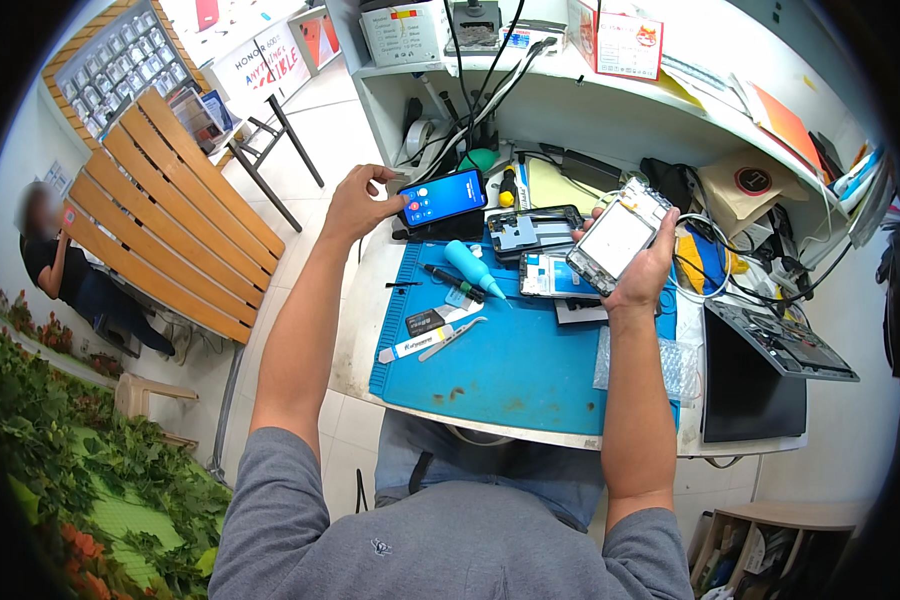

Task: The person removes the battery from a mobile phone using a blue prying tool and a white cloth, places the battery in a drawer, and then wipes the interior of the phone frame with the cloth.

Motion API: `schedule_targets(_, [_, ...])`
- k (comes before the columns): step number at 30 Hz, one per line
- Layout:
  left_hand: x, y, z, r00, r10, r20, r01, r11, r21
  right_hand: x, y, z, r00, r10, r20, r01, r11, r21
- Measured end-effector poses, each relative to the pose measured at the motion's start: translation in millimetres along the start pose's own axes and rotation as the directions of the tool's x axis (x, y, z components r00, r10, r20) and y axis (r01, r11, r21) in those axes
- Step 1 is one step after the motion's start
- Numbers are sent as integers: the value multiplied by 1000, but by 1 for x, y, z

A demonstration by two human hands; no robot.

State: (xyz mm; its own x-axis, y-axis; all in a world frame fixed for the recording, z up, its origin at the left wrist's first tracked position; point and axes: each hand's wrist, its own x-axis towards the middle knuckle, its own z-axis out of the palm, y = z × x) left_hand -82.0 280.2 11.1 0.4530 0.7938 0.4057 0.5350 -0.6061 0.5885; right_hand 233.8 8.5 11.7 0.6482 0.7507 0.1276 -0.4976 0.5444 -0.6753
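A smartphone with a lit blue screen rests tilted on a black support at the back left of the mat. My left hand is at its left edge, thumb at the screen and fingers apart, gripping nothing. In my right hand is an opened phone body, its pale inner panel and circuit parts facing up. Below it on the blue mat lie a dark phone frame and another opened phone. A light-blue squeeze bottle, a screwdriver and tweezers lie to the left.
Bubble wrap lies at the mat's right edge, beside an opened laptop. Tangled cables and a paper bag crowd the back right. A shelf with boxes overhangs the back. Another person sits far left, behind a slatted bench.
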Motion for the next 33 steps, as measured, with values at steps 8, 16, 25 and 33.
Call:
schedule_targets(8, [2,3,1,997,68,-27,-66,994,91,2,1,-3,1000,13,-4,-13,1000,13])
schedule_targets(16, [3,7,-5,995,89,42,-92,991,94,2,2,-4,999,10,-35,-10,1000,-9])
schedule_targets(25, [4,5,-9,994,92,64,-96,993,65,0,2,-1,1000,1,-23,-2,1000,-27])
schedule_targets(33, [6,-3,-5,984,159,83,-168,980,107,0,2,-2,999,11,-32,-12,1000,-16])
